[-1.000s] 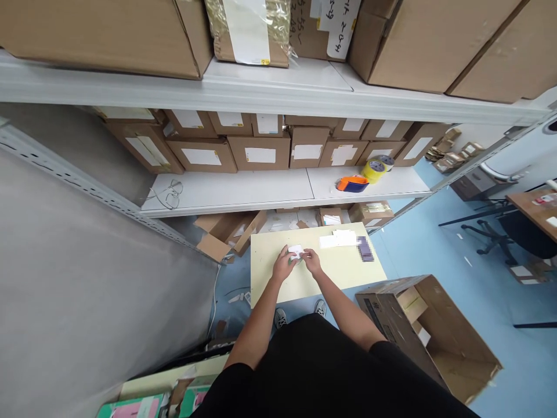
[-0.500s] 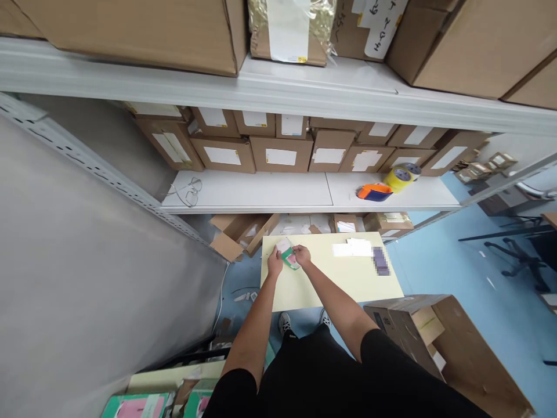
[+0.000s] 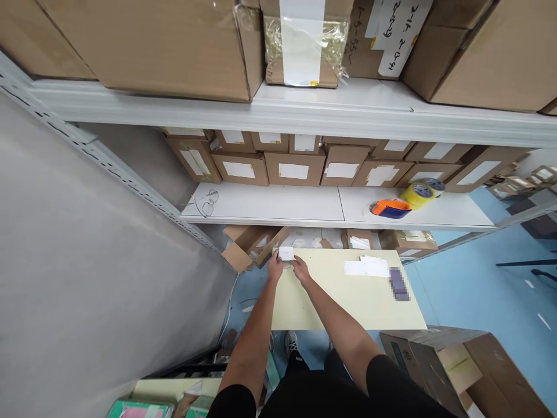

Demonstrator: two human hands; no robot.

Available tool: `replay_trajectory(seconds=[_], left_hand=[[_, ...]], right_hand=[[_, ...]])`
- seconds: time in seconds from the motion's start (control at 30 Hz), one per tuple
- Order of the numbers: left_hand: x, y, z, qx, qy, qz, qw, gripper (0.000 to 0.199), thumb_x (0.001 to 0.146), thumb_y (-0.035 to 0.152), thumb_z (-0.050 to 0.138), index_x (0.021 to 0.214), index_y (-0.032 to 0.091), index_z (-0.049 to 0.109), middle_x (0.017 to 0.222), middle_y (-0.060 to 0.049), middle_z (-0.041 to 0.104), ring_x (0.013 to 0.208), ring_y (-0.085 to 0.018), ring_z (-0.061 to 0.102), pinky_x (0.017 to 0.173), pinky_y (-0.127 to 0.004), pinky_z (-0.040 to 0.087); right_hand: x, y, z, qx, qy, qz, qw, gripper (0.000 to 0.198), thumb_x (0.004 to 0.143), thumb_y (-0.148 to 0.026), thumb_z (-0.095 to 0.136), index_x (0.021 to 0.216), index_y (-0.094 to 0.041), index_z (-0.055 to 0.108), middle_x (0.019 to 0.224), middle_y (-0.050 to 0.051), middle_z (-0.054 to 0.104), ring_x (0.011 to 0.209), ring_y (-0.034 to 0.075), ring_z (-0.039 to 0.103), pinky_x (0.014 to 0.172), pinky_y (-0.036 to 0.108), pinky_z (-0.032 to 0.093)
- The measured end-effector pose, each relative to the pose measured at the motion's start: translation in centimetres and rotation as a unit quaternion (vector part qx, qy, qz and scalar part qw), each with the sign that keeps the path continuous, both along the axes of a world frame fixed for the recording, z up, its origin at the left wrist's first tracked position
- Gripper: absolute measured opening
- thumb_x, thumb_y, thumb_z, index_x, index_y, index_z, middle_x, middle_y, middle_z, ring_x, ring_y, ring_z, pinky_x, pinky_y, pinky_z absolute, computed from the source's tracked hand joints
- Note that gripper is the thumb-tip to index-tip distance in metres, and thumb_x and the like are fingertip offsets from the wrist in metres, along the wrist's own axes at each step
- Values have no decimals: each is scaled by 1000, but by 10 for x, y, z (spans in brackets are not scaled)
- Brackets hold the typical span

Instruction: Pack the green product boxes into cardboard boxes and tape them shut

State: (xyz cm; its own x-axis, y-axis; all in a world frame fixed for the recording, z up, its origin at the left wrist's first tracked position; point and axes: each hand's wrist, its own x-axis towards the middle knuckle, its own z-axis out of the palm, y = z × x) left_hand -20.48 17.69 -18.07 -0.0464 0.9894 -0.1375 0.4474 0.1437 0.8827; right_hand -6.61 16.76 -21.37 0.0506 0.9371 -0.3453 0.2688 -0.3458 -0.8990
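Two hands are holding one small white packet [image 3: 286,253] between them, over the far left corner of the pale yellow tabletop [image 3: 331,305]. My left hand [image 3: 275,268] is pinching the packet at its left side, the thumb and fingers closing on that edge. My right hand [image 3: 300,269] is pinching it at the lower right corner, coming in from the near side. The packet is lying just beyond and between my fingertips, its plain white face showing; a thin green strip is showing beneath its near edge. Whether its underside is touching the tabletop, I am not able to tell.

To the right, well apart from my right hand, white paper slips [image 3: 366,266] are lying on the same surface, and a dark purple, pixelated item [image 3: 399,284] is resting just beside them. An open carton [image 3: 256,241] is standing near my left hand, past the tabletop's left edge. Above, on the white shelf [image 3: 278,200], an orange-and-blue tape dispenser [image 3: 390,208] is sitting next to a yellow tape roll [image 3: 418,196].
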Motion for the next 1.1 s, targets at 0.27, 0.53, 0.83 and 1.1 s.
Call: replay_trajectory(seconds=[0.27,0.53,0.83,1.1], left_hand=[[12,-1,30,-67,-10,191,979,45,88,19,60,132,13,65,125,-16,74,120,-35,69,106,-52,51],[56,-16,30,193,78,278,938,43,83,31,62,123,14,68,134,-19,67,137,-39,53,119,-58,35],[245,-24,112,223,-53,72,971,41,94,38,54,129,23,68,134,-12,68,124,-25,64,103,-40,54],[289,-56,141,200,-48,-23,978,41,94,40,55,128,24,71,135,-13,70,127,-27,64,95,-38,59]], right_hand=[[56,-14,41,37,2,-9,999,50,83,-25,61,133,-23,66,129,9,72,120,26,68,103,41,55],[175,-36,87,180,-62,-49,980,53,86,-22,56,138,-26,64,139,8,67,126,27,65,100,45,58],[334,-8,144,320,-218,-100,917,57,88,-19,54,145,-19,59,145,13,63,138,29,54,119,50,43],[400,99,226,255,-386,-17,886,60,90,-14,51,150,-10,52,152,18,54,145,30,42,117,44,38]])
